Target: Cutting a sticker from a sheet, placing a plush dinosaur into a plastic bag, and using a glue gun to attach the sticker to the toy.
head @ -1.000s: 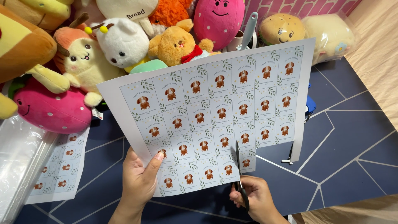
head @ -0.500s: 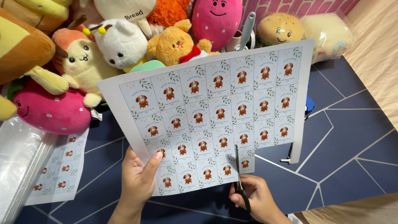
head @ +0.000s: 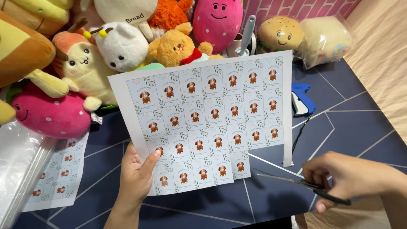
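A: So, holding up the sticker sheet (head: 207, 123) with the left hand (head: 135, 178), fingers curled shut on its bottom-left corner, thumb pressing on the printed face. Keeping it lifted off the dark blue surface (head: 339, 127) and tilted, probably so the rows are facing the camera and the paper is staying flat enough to line up.

B: And gripping scissors (head: 296, 184) in the right hand (head: 343, 178)?

A: Yep, closed around the handles, off to the lower right, well apart from the sheet. Blades pointing left towards it, looking nearly shut, though hard telling exactly. Not touching the paper right now.

B: Looking pretty stepped along the bottom-right edge of that sheet.

A: Right, missing a block of stickers there, leaving a thin white margin strip (head: 288, 144) dangling down the right side. Glossy-ish white paper, small rectangles, each showing a brown puppy with green leaves.

B: Anything else lying about?

A: Sitting at the far left, another sticker sheet (head: 57, 174) next to clear plastic sleeves (head: 17, 169). Crowding the back, a heap of plush toys (head: 123, 46), soft and fuzzy, round pink ones included. Resting just right of the sheet, a blue tagging gun (head: 303, 97), hard plastic.
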